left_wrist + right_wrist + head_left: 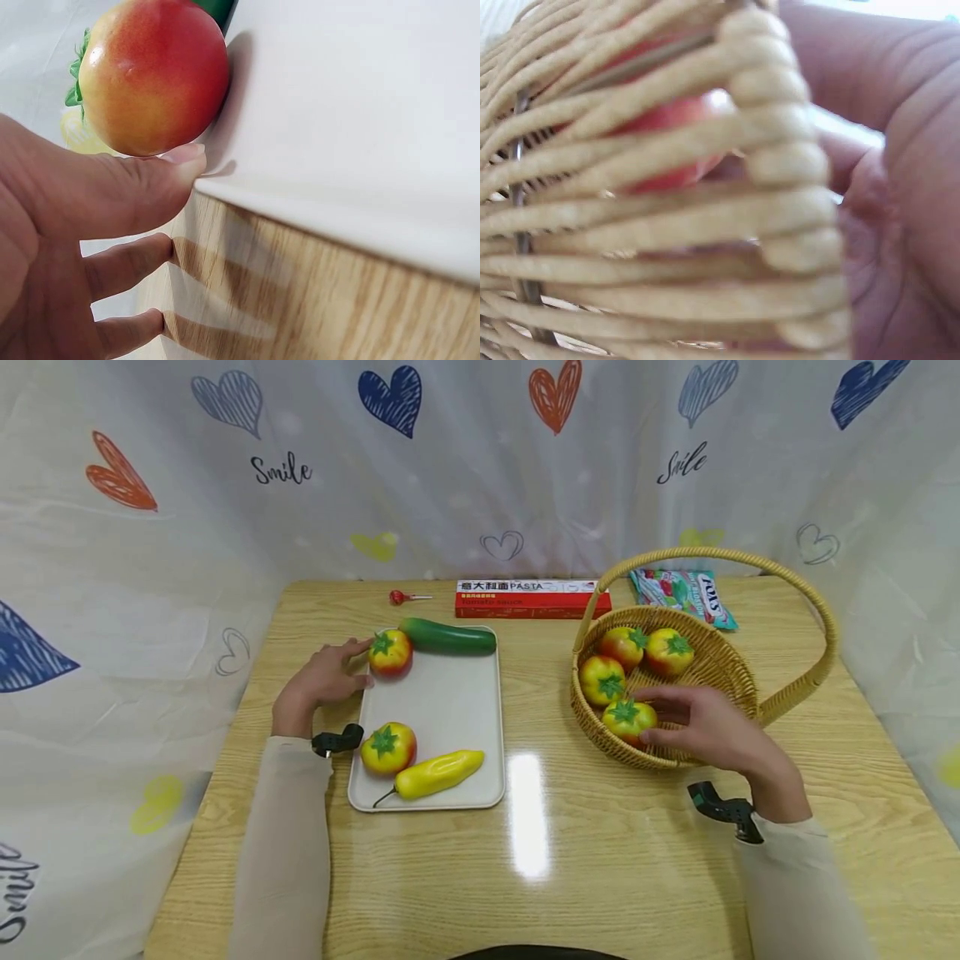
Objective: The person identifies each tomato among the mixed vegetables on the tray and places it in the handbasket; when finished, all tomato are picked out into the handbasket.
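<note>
While the wooden table (600,860) extends around the tray (450,710), a wicker basket (723,681) stands to the tray's right, handle arching above, a strip of tabletop between them. Tray rim is low and rounded; open floor in its middle and right side, more tabletop in front of it. Left hand (326,677) comes in at the tray's far-left corner, palm outside the rim, fingers spread and mostly straight; thumb tip at the lower side of the corner fruit (390,653), red-yellow, not wrapped round it. Right hand (697,722), well right of the tray, reaches over the basket's near rim, angled trayward, thumb and fingers at the side of the front fruit (630,720) inside; weave blocks the wrist view, can't tell if gripped. Pasta box (525,602) beyond the tray, to the right; candy bag (682,593) farther right. Cucumber (457,639) along tray's far edge, yellow pepper (442,774) near its front edge. Near fruit (388,748) at tray's left edge, beside the pepper; three more fruits (622,647) in the basket. Lollipop (397,597) just beyond the tray.
</note>
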{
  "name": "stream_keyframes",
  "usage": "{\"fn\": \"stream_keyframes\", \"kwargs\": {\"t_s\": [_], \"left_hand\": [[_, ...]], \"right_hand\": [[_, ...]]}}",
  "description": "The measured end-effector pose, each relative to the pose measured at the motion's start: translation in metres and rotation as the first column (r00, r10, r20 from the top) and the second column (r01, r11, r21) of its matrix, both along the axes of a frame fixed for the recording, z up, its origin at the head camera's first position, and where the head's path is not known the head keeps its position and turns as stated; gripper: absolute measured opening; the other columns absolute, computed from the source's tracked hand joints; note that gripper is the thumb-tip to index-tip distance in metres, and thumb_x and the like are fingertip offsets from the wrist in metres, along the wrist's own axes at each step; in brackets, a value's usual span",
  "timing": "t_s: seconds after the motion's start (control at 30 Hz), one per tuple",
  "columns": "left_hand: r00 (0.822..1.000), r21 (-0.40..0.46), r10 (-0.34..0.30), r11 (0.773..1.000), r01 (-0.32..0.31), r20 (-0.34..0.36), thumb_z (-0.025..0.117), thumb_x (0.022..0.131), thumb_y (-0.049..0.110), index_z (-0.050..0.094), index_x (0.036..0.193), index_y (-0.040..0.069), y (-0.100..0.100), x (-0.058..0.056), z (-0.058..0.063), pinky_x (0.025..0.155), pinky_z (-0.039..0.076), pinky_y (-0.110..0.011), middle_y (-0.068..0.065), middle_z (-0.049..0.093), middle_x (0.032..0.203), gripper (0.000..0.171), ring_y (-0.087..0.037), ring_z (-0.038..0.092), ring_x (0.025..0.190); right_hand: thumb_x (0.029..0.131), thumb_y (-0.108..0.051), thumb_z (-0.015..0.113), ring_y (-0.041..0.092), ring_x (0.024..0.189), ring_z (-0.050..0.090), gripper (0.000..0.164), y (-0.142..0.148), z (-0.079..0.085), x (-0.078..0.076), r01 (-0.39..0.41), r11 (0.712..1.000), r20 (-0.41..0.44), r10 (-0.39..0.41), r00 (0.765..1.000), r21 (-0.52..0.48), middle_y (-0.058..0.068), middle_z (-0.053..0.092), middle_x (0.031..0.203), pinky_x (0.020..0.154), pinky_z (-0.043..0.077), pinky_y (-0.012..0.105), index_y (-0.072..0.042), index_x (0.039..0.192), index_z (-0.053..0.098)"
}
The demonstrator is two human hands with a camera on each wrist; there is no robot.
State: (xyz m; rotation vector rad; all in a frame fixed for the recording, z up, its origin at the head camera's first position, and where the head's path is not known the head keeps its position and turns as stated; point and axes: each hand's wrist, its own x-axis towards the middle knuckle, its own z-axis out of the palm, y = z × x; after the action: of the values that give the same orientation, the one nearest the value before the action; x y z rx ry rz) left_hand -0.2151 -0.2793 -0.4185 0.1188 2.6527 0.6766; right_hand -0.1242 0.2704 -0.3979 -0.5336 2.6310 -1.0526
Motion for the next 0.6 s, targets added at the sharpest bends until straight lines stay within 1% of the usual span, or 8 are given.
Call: {"fn": "stream_keyframes", "kwargs": {"t_s": [0.1, 0.17, 0.3, 0.4, 0.5, 0.57, 0.6], "left_hand": [[1.0, 0.004, -0.001, 1.0, 0.001, 0.007, 0.063, 0.098, 0.026, 0.028, 0.16, 0.022, -0.001, -0.001, -0.002, 0.116, 0.011, -0.074, -0.019, 0.013, 0.167, 0.071, -0.053, 0.003, 0.151], [1.0, 0.004, -0.002, 1.0, 0.002, 0.009, 0.063, 0.098, 0.027, 0.028, 0.16, 0.022, -0.001, -0.001, -0.003, 0.116, 0.01, -0.074, -0.018, 0.013, 0.168, 0.071, -0.053, 0.002, 0.151], [1.0, 0.0, -0.008, 1.0, 0.008, 0.002, 0.063, 0.098, 0.027, 0.028, 0.16, 0.022, -0.002, -0.002, -0.005, 0.116, 0.01, -0.073, -0.018, 0.013, 0.167, 0.071, -0.054, 0.002, 0.151], [1.0, -0.006, -0.012, 1.0, 0.012, -0.002, 0.062, 0.098, 0.026, 0.028, 0.16, 0.022, -0.002, -0.002, -0.005, 0.116, 0.01, -0.074, -0.019, 0.013, 0.167, 0.071, -0.055, 0.002, 0.15], [1.0, -0.01, -0.012, 1.0, 0.012, -0.005, 0.062, 0.098, 0.026, 0.028, 0.16, 0.022, -0.003, -0.002, -0.004, 0.116, 0.01, -0.074, -0.02, 0.013, 0.167, 0.071, -0.055, 0.002, 0.15], [1.0, -0.014, -0.009, 1.0, 0.009, -0.002, 0.062, 0.098, 0.027, 0.028, 0.16, 0.022, -0.002, -0.002, -0.004, 0.116, 0.01, -0.074, -0.02, 0.013, 0.167, 0.071, -0.055, 0.002, 0.15], [1.0, -0.015, -0.008, 1.0, 0.008, -0.001, 0.062, 0.098, 0.027, 0.028, 0.16, 0.022, -0.002, -0.002, -0.004, 0.116, 0.01, -0.074, -0.019, 0.013, 0.167, 0.071, -0.054, 0.002, 0.15]], "right_hand": [[0.087, -0.028, 0.08, 0.025, 0.115, 0.068, 0.052, 0.0, 0.001, 0.002, 0.002, 1.0, -0.018, -0.002, 1.0, 0.024, 0.007, 0.069, 0.128, 0.091, 0.057, 0.028, -0.016, 0.136, 0.063], [0.087, -0.03, 0.079, 0.026, 0.117, 0.067, 0.055, 0.002, 0.002, 0.004, 0.008, 0.999, -0.03, -0.007, 1.0, 0.036, 0.007, 0.068, 0.13, 0.093, 0.056, 0.027, -0.017, 0.137, 0.062], [0.087, -0.036, 0.079, 0.029, 0.118, 0.067, 0.058, 0.007, 0.008, 0.01, 0.037, 0.998, -0.077, -0.033, 0.997, 0.052, 0.008, 0.067, 0.132, 0.093, 0.051, 0.016, -0.019, 0.139, 0.061], [0.086, -0.039, 0.079, 0.031, 0.118, 0.066, 0.059, 0.008, 0.013, 0.015, 0.07, 0.996, -0.096, -0.064, 0.993, 0.058, 0.009, 0.067, 0.132, 0.091, 0.046, 0.007, -0.019, 0.139, 0.061], [0.085, -0.038, 0.08, 0.031, 0.121, 0.065, 0.057, 0.006, 0.017, 0.018, 0.108, 0.993, -0.104, -0.103, 0.989, 0.039, 0.008, 0.067, 0.133, 0.09, 0.041, 0.001, -0.022, 0.137, 0.062], [0.085, -0.036, 0.081, 0.029, 0.122, 0.065, 0.055, 0.002, 0.02, 0.019, 0.123, 0.992, -0.117, -0.121, 0.986, 0.013, 0.006, 0.067, 0.134, 0.091, 0.04, 0.0, -0.027, 0.135, 0.063], [0.085, -0.034, 0.081, 0.027, 0.122, 0.065, 0.053, 0.0, 0.021, 0.019, 0.118, 0.993, -0.135, -0.117, 0.984, -0.002, 0.004, 0.067, 0.133, 0.092, 0.04, 0.0, -0.028, 0.135, 0.063]]}}
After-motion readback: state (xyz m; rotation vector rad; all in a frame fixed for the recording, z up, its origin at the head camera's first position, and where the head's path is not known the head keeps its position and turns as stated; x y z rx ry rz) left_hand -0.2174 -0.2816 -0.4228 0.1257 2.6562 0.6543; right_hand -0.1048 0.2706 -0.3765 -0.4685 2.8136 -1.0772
